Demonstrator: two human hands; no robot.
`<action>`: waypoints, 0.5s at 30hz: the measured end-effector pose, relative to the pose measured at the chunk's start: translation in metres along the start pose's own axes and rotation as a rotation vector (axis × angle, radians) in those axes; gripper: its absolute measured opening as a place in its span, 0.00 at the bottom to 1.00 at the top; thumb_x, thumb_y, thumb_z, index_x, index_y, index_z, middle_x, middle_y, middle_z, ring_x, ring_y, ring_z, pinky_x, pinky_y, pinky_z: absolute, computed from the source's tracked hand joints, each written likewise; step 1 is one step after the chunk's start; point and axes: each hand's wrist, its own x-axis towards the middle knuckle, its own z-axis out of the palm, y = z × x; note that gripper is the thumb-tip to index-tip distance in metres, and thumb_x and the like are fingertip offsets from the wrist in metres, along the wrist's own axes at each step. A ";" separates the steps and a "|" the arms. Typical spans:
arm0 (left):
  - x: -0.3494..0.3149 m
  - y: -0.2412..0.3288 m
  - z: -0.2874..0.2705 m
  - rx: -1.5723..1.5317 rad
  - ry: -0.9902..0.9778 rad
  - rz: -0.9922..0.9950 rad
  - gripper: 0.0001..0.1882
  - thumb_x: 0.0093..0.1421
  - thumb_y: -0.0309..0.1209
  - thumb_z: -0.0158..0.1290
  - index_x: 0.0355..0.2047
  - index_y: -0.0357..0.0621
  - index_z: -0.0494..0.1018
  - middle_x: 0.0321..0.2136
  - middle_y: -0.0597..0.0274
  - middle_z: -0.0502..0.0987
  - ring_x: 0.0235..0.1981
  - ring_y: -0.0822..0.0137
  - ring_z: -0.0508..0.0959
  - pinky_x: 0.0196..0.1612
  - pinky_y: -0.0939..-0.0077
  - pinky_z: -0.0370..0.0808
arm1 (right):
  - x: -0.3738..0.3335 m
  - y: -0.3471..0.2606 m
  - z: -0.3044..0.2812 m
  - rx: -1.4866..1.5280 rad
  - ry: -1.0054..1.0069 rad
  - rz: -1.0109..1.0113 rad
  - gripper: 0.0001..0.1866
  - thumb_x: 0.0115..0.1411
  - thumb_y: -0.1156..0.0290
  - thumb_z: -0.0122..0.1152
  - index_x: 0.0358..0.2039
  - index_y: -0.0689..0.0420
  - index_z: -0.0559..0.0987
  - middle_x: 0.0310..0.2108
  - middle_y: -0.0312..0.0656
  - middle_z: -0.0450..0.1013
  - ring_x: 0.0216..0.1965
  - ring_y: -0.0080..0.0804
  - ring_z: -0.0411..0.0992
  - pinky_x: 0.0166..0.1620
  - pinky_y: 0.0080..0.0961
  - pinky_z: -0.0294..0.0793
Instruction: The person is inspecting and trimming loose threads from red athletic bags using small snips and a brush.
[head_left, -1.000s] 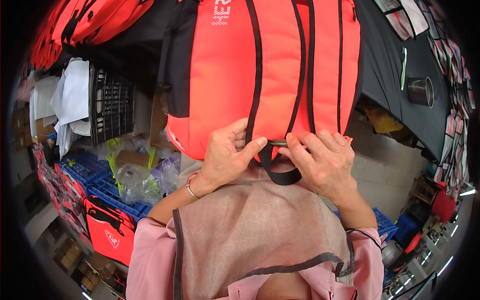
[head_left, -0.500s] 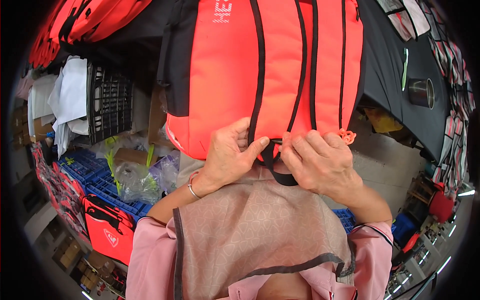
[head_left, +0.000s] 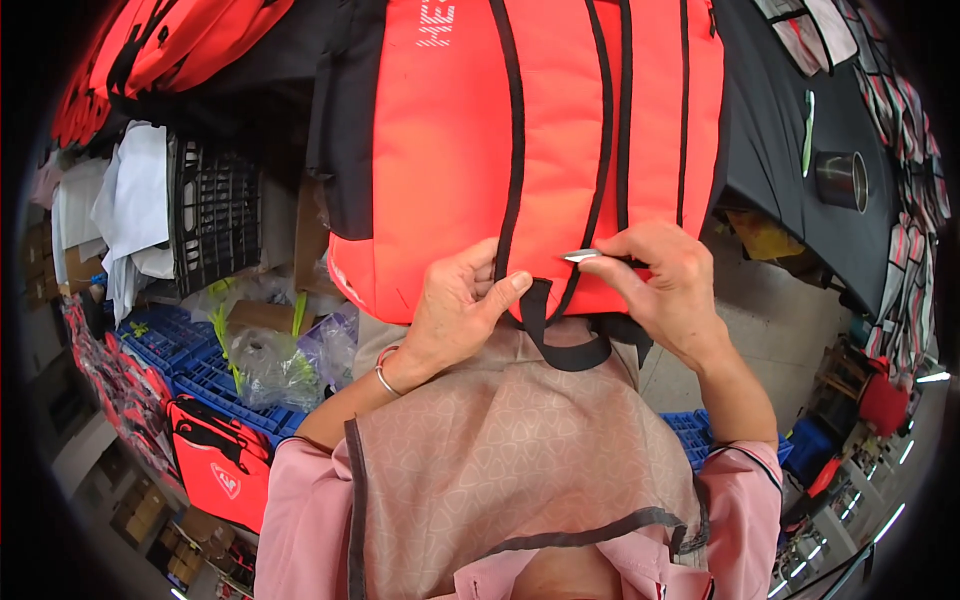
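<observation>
A bright coral-red backpack with black trim lies in front of me, its padded shoulder straps facing up. My left hand is closed on the lower end of a shoulder strap, thumb on top, where a black webbing strap hangs in a loop. To its right, my right hand pinches a small pointed metal tool. Its tip points left, just over the strap's lower end. Fingers hide the rest of the tool, so its exact kind cannot be made out.
On the dark-covered table at right stand a metal cup and a green-and-white stick. Blue crates with plastic bags, a black crate and another red bag are at left. More red bags lie at far left.
My right hand has lifted off the strap end and shifted slightly right, turning so that the metal tool's tip shows. My left hand keeps its hold.
</observation>
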 end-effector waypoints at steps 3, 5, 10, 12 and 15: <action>0.004 -0.001 -0.002 -0.006 -0.005 -0.009 0.16 0.66 0.21 0.51 0.53 0.29 0.69 0.42 0.57 0.80 0.42 0.74 0.79 0.44 0.79 0.78 | -0.005 -0.002 0.000 0.086 0.085 0.148 0.13 0.49 0.70 0.75 0.32 0.61 0.81 0.27 0.40 0.76 0.27 0.31 0.75 0.29 0.25 0.73; 0.007 -0.003 -0.004 -0.023 -0.002 -0.006 0.15 0.66 0.21 0.51 0.52 0.29 0.69 0.42 0.57 0.80 0.42 0.74 0.79 0.44 0.79 0.78 | -0.012 -0.004 0.008 0.227 0.151 0.240 0.19 0.46 0.70 0.77 0.37 0.61 0.79 0.29 0.43 0.75 0.29 0.32 0.75 0.32 0.28 0.75; 0.005 0.003 -0.002 -0.010 0.146 0.028 0.09 0.64 0.24 0.54 0.43 0.32 0.73 0.35 0.63 0.79 0.37 0.78 0.77 0.39 0.80 0.76 | -0.021 -0.026 0.030 0.269 0.033 0.312 0.23 0.42 0.75 0.78 0.39 0.59 0.77 0.31 0.42 0.73 0.30 0.31 0.75 0.31 0.27 0.77; 0.007 -0.018 -0.010 0.104 0.156 0.056 0.06 0.62 0.26 0.56 0.32 0.36 0.71 0.26 0.72 0.71 0.30 0.82 0.70 0.30 0.80 0.71 | -0.027 -0.015 0.049 0.236 0.059 0.171 0.20 0.43 0.77 0.75 0.39 0.59 0.79 0.31 0.44 0.75 0.31 0.34 0.76 0.34 0.29 0.77; 0.017 -0.020 -0.004 0.021 0.086 0.093 0.11 0.62 0.27 0.58 0.27 0.40 0.66 0.24 0.77 0.60 0.28 0.84 0.63 0.27 0.79 0.65 | -0.038 -0.013 0.052 0.180 0.171 0.147 0.20 0.45 0.79 0.72 0.42 0.60 0.82 0.32 0.47 0.75 0.33 0.41 0.75 0.35 0.30 0.75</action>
